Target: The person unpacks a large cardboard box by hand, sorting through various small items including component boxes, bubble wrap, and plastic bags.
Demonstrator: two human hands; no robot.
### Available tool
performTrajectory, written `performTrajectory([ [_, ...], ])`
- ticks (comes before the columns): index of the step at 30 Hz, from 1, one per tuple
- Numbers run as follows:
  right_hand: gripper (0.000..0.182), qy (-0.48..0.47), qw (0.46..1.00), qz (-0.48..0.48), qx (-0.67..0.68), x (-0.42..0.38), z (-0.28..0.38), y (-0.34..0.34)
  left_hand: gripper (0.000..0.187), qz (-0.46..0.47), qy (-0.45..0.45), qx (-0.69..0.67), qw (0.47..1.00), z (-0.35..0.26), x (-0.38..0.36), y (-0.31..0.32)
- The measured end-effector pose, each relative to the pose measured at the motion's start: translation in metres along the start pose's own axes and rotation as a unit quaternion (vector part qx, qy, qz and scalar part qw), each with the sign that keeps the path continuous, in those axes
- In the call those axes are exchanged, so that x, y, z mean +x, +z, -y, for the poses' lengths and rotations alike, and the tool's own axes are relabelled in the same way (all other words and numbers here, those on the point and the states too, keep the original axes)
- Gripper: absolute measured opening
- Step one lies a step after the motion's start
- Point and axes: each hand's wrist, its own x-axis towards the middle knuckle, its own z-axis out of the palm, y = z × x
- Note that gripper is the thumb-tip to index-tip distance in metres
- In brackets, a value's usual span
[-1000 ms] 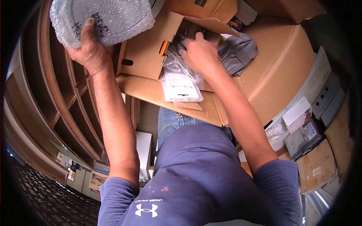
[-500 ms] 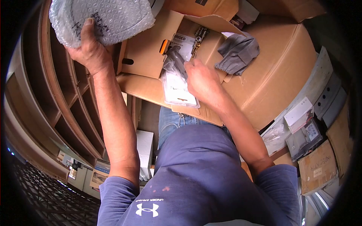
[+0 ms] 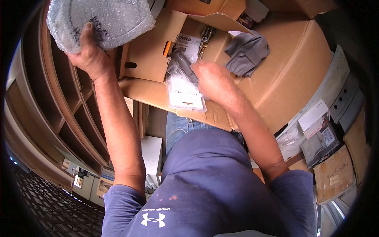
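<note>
My left hand (image 3: 91, 59) grips the lower edge of a bubble-wrapped package (image 3: 118, 24) with dark handwriting on it, thumb on top. My right hand (image 3: 215, 81) is closed at the end of a dark grey tool in a clear plastic bag (image 3: 184, 66); its fingertips are partly hidden. An orange-and-black piece (image 3: 169, 48) shows at the bag's far end. Under it lies a clear blister pack with a white card (image 3: 185, 94), near an INGCO-printed card (image 3: 190, 41). Several metal fittings (image 3: 205, 39) lie beyond my right hand.
An open cardboard box (image 3: 288, 75) stands before me, with a grey cloth (image 3: 248, 53) on it. Wooden shelving (image 3: 85, 94) curves along the left. On the right are a plastic-wrapped package (image 3: 320, 144) and a carton (image 3: 333, 173) with handwriting.
The bubble-wrapped package and my left hand have shifted slightly left and down. My right hand, still closed, is turned a little differently, and the bagged tool has moved slightly.
</note>
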Motion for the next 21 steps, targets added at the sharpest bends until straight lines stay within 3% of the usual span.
performTrajectory([
  [1,0.014,0.000,1.000,0.000,0.000,0.005,-0.003,-0.004,0.059,0.001,0.000,0.000,1.000,0.000,0.000,0.000],
  [3,0.022,-0.007,0.994,0.105,-0.023,0.017,-0.008,-0.016,0.059,0.000,0.000,-0.001,1.000,0.000,0.000,0.000],
  [6,0.025,-0.001,0.993,0.089,-0.078,0.048,-0.018,-0.035,0.060,-0.002,-0.001,0.002,1.000,0.000,0.000,0.000],
  [8,0.024,-0.042,0.975,-0.217,-0.021,0.067,-0.028,-0.028,0.060,-0.003,-0.001,0.002,1.000,-0.001,-0.001,0.000],
  [12,0.013,-0.041,0.954,-0.296,-0.020,0.066,-0.023,-0.023,0.060,-0.009,0.001,0.007,1.000,-0.002,-0.001,0.000],
  [13,0.029,-0.030,0.971,-0.235,-0.043,0.059,-0.020,-0.023,0.060,-0.009,0.001,0.008,1.000,-0.002,-0.002,0.000],
  [14,0.029,-0.029,0.971,-0.235,-0.043,0.055,-0.015,-0.020,0.060,-0.008,0.001,0.008,1.000,-0.002,-0.002,0.001],
  [16,0.055,0.093,0.992,-0.044,-0.068,0.050,-0.004,-0.014,0.060,-0.005,0.000,0.002,1.000,-0.003,-0.002,0.002],
  [17,0.079,0.095,0.992,-0.019,-0.082,0.048,-0.003,-0.007,0.060,-0.004,0.001,-0.001,1.000,-0.003,-0.002,0.002],
  [18,0.079,0.095,0.992,-0.020,-0.082,0.048,-0.006,0.003,0.060,-0.003,0.001,-0.002,1.000,-0.003,-0.002,0.002],
  [21,0.105,0.125,0.988,0.026,-0.091,0.053,-0.015,0.026,0.061,0.001,0.004,-0.003,1.000,-0.005,-0.002,0.004],
])
